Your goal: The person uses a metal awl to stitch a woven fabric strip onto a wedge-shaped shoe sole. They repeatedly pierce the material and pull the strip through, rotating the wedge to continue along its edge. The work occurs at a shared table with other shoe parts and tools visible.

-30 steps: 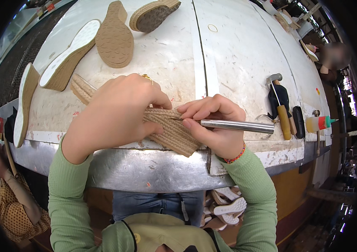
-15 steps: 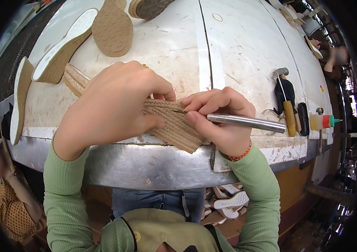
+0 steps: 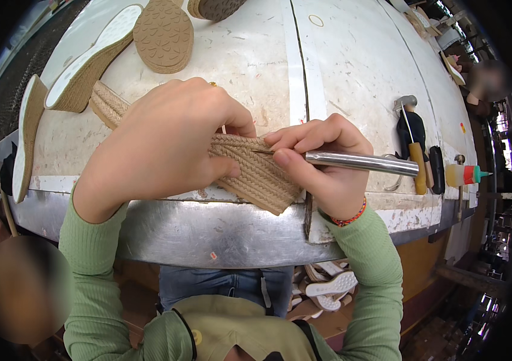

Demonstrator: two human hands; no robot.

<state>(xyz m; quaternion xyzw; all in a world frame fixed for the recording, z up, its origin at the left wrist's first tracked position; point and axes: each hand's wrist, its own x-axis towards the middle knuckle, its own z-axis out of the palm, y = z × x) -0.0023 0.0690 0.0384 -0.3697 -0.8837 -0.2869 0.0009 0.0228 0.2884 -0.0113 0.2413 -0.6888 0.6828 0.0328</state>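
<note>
A tan wedge shoe sole with braided rope sides lies tilted at the table's near edge. My left hand grips it across the middle, thumb on the braid and fingers behind; much of the sole is hidden under this hand. Between the thumb and fingers of my right hand is a thin-tipped hand tool with a round metal handle, like an awl. Its fine tip meets the braid near the upper edge; whether it goes into the braid I cannot tell.
More wedge soles lie at the left and far left. To the right are a hammer, a yellow-handled tool and a small glue bottle. Below the metal table edge lies a pile of soles. People are at both sides.
Both hands keep their hold on the sole and the tool. The tool's handle sits slightly higher and farther right. At the lower left, the other person's head has come into view.
</note>
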